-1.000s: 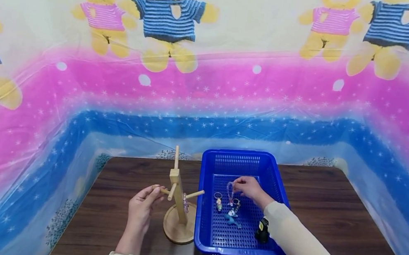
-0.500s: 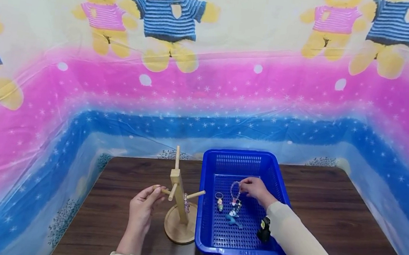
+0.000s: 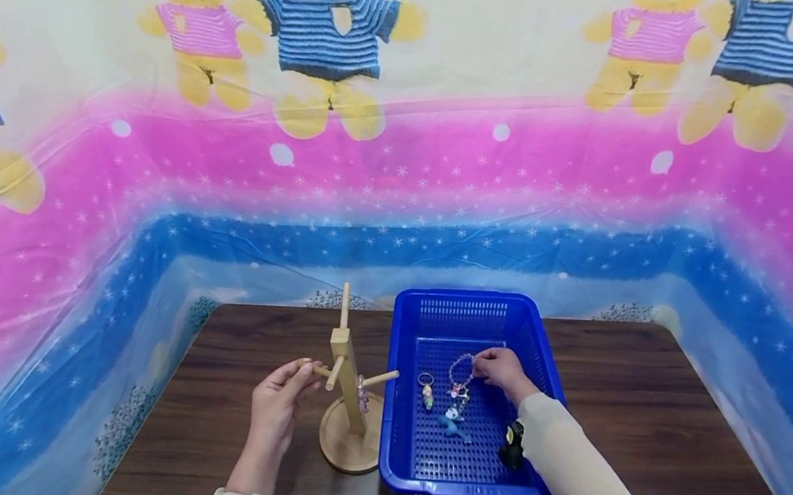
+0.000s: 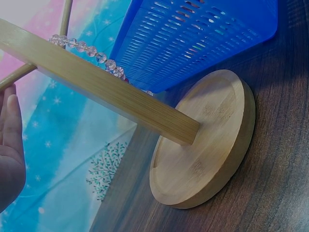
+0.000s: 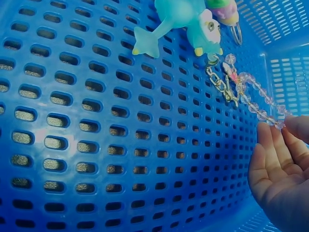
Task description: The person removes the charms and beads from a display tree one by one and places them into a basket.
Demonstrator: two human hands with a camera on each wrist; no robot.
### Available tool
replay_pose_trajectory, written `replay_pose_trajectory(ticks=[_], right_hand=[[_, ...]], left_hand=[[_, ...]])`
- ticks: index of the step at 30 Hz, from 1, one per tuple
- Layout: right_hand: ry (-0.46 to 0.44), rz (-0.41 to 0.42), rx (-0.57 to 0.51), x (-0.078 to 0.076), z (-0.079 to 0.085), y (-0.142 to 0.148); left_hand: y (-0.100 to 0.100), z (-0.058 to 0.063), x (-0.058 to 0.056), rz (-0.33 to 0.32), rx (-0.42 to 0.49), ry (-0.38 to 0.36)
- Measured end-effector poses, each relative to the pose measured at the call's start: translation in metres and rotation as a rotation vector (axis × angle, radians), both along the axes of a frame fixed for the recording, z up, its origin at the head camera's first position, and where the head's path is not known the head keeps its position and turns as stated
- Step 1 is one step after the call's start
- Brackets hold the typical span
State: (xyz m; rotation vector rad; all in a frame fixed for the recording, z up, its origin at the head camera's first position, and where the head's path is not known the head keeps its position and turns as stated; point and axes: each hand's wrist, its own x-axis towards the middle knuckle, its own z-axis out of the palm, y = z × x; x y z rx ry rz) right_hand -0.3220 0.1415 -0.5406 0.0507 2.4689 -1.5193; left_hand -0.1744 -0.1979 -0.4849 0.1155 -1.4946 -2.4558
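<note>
My left hand [image 3: 273,408] pinches the end of a peg on the wooden stand [image 3: 351,404], which has a round base [image 4: 217,111] and several pegs. A beaded bracelet [image 4: 91,50] hangs from the stand's right-hand peg. Inside the blue basket [image 3: 465,489], my right hand [image 3: 500,369] pinches a clear pinkish beaded bracelet [image 5: 253,107] between thumb and fingers. The bracelet's lower end, with a small pink charm, lies against the chain [image 5: 217,83] of a blue figure keychain [image 3: 450,427]. Left of that lies a multicoloured keychain [image 3: 427,397] with a metal ring.
The basket stands right beside the stand, on a dark wood-grain table [image 3: 638,434]. Behind the table hangs a curtain [image 3: 404,176] printed with bears. The basket's slotted walls rise around the right hand.
My right hand has shifted slightly right with the bracelet, whose loop now leans toward it and looks wider. The left hand keeps its hold on the peg.
</note>
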Motion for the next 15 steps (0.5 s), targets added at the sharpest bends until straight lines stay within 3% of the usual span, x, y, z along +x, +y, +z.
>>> replay_pose_trajectory(ticks=[5,15], right_hand=[[0.005,-0.027,0.001,-0.0009,-0.0034,-0.0004],[0.003,-0.107,0.03,0.0024,-0.0056,-0.0012]], left_hand=[[-0.0003,0.0006,0.0009,0.006,-0.003,-0.009],[-0.0002,0.0011,0.0018,-0.024,0.038,0.048]])
